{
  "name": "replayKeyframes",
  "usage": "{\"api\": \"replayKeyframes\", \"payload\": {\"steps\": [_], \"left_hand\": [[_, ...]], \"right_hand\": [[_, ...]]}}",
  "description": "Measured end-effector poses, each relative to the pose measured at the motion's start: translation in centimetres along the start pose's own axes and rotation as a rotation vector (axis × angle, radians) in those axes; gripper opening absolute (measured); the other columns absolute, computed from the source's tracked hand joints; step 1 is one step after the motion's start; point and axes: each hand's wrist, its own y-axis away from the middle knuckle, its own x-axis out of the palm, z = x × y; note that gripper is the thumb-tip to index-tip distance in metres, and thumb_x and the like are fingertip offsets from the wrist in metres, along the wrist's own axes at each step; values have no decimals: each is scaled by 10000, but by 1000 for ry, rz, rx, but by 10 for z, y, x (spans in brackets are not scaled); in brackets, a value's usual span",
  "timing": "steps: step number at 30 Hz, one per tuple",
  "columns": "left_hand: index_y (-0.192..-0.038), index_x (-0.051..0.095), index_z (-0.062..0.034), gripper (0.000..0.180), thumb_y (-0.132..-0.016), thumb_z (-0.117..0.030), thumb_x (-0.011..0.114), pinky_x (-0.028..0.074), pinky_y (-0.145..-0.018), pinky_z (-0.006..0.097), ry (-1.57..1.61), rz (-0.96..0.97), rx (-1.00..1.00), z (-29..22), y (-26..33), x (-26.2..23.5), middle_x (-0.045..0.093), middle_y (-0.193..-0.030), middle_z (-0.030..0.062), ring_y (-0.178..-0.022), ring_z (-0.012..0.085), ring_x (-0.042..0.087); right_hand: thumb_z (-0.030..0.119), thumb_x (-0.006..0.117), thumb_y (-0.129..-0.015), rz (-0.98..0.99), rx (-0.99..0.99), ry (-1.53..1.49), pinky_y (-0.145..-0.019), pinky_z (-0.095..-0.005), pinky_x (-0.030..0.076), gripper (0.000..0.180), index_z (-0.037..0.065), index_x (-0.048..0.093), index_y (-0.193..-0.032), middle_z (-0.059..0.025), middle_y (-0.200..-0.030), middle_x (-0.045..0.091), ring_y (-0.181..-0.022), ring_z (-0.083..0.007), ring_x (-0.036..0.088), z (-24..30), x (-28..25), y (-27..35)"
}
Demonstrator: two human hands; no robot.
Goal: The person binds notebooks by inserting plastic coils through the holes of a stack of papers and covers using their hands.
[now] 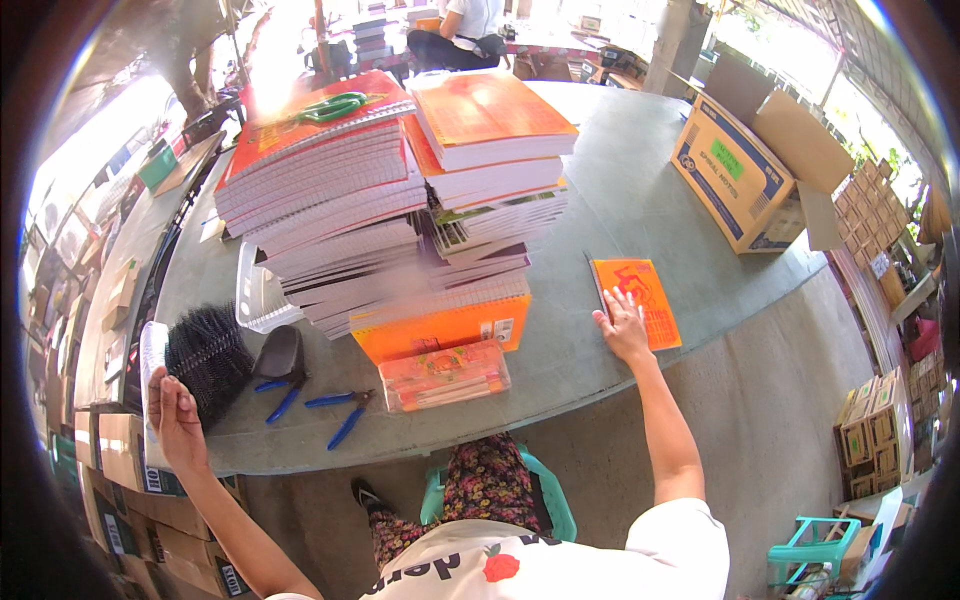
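The right hand (pixel 626 328) lies flat with its fingers spread, gripping nothing; it rests on an orange notebook (pixel 655 308) to the right of the tall stack (pixel 330 190), probably to keep it steady on the table (pixel 620 190). To the stack's left, the left hand (pixel 178 415) has its fingers curled close together beside a pale strip (pixel 153 365); I cannot tell whether it pinches it.

The stack is uneven, with upper books jutting past lower ones. Green scissors (pixel 335 107) lie on top of it, perhaps to stay off the work space. A clear packet (pixel 445 376) sits at its near foot.

Left of the stack are a bristly black bundle (pixel 210 350), a dark rounded thing (pixel 280 350) and blue-handled pliers (pixel 345 418), which crowd the left hand's side. An open carton (pixel 738 170) stands to the stack's far right. The stack itself rises between the hands and hides part of the table behind.
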Motion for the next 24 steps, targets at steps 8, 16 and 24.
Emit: {"api": "replayKeyframes", "payload": {"steps": [8, 16, 24], "left_hand": [[-1095, 533, -26, 453, -960, -420, 353, 266, -355, 190, -317, 230, -355, 17, 16, 129, 376, -523, -55, -414, 30, 342], [-952, 591, -11, 181, -816, -110, 656, 429, -614, 243, -68, 449, -376, 61, 44, 128, 604, -817, 42, -713, 103, 532], [-898, 576, -13, 231, -720, 119, 639, 491, -708, 250, -38, 464, -251, 65, 45, 116, 596, -891, 50, -825, 128, 569]], "right_hand": [[108, 606, -764, -175, -912, -482, -809, -388, 438, 301, 63, 588, -1061, -113, -1051, 581, -945, -278, 545, 275, -71, 14], [169, 657, -736, -194, -1026, -344, -784, -346, 442, 254, 140, 633, -988, -19, -1107, 573, -972, -218, 547, 282, -25, 37], [209, 710, -715, -650, -1169, -362, -788, -354, 466, 189, 153, 662, -890, 8, -1062, 599, -950, -180, 555, 287, -20, 43]]}}
